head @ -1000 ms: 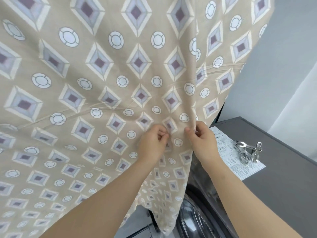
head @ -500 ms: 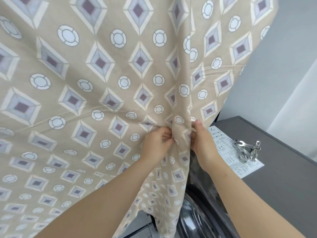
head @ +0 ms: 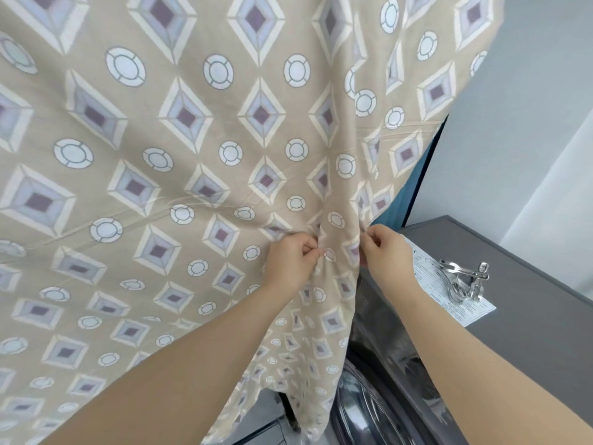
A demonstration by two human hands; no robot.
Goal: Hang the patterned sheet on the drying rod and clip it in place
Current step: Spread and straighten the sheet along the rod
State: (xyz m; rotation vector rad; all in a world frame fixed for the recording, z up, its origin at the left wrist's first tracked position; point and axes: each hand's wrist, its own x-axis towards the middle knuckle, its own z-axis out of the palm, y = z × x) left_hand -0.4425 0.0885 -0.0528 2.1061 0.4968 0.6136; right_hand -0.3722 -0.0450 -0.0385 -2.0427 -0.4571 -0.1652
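The tan cloth sheet with diamonds and circles (head: pixel 199 162) hangs down. The left hand (head: pixel 293 260) pinches it. The right hand (head: pixel 386 250) pinches its edge.

The left hand (head: pixel 290 263) and the right hand (head: pixel 390 255) pinched the patterned sheet (head: pixel 192 155) side by side, a gathered fold between them. Right of the grip, metal clips (head: pixel 465 281) lay on a printed paper (head: pixel 462 311) atop a grey machine (head: pixel 529 332), apart from both hands.
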